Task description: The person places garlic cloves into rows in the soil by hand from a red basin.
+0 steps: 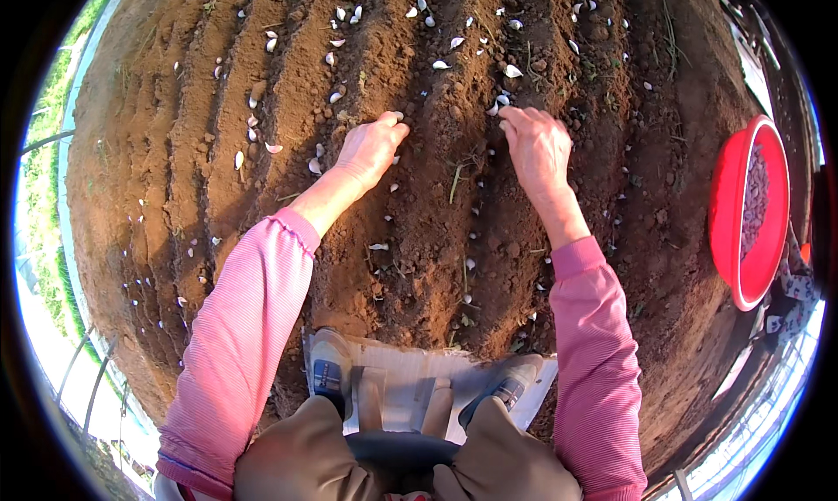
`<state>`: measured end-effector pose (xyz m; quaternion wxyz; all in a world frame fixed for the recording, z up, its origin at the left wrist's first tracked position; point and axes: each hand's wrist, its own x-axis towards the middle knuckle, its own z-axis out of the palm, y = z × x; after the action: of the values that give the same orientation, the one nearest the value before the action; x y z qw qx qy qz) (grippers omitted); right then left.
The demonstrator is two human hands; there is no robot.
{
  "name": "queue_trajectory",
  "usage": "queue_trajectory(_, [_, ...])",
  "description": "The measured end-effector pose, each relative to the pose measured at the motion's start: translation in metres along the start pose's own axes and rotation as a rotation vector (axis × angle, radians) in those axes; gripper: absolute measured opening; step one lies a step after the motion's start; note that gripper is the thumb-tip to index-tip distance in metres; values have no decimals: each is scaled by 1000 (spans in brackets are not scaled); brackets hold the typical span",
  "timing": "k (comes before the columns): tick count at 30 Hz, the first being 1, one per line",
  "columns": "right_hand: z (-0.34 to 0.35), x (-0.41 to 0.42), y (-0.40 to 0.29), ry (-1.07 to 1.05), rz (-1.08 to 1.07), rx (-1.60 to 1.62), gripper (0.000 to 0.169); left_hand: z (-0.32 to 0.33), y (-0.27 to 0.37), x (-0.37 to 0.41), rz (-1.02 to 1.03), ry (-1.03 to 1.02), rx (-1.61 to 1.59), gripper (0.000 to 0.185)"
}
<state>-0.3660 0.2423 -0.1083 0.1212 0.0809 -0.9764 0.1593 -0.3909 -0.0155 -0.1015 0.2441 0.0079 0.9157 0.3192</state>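
Observation:
My left hand (372,146) is low over a furrow in brown soil, its thumb and fingers drawn together. Whether a garlic clove sits between those fingertips is too small to tell. One row to the right, my right hand (541,146) has bent fingers, with the tips beside a pale garlic clove (493,109). Another clove (503,100) lies just beyond it. I cannot tell if the right fingers grip anything. A larger white clove (512,71) rests farther up the soil. Between my hands runs a soil ridge (452,134).
Garlic cloves lie along several furrows, including a clove (239,160) at left. A red plastic basin (727,206) holding many cloves stands at far right. My shoes rest on a pale board (402,363) at the near edge. Soil meets a pale border (72,174) at left.

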Motion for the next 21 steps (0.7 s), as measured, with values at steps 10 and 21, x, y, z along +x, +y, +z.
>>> queue_trajectory(10, [27,21,23,-13,-60,5,7,7,-11,6,-32,-4,-215,34])
queue_trajectory(21, [24,9,17,-165,-168,-86,9,-6,10,8,-122,-49,-113,24])
